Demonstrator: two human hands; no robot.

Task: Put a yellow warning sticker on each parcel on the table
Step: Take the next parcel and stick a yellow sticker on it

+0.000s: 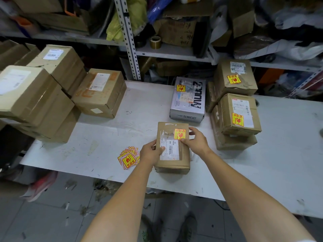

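Note:
A small brown parcel (pixel 172 161) lies near the front edge of the white table (pixel 262 172), with a yellow warning sticker (pixel 179 133) on its top right corner. My left hand (pixel 151 152) grips the parcel's left side. My right hand (pixel 196 141) rests on its right side, fingertips touching the sticker's edge. A loose pile of yellow stickers (pixel 129 157) sits just left of my left hand. A grey box (pixel 189 100) and two brown boxes (pixel 235 77) (pixel 240 114) on the right carry stickers.
Stacked brown boxes without yellow stickers (pixel 99 92) (pixel 33 102) fill the table's left side. Metal shelving (pixel 129 39) crammed with cartons, bags and a tape roll (pixel 155 42) stands behind. A red shoe (pixel 42 185) lies on the floor at left.

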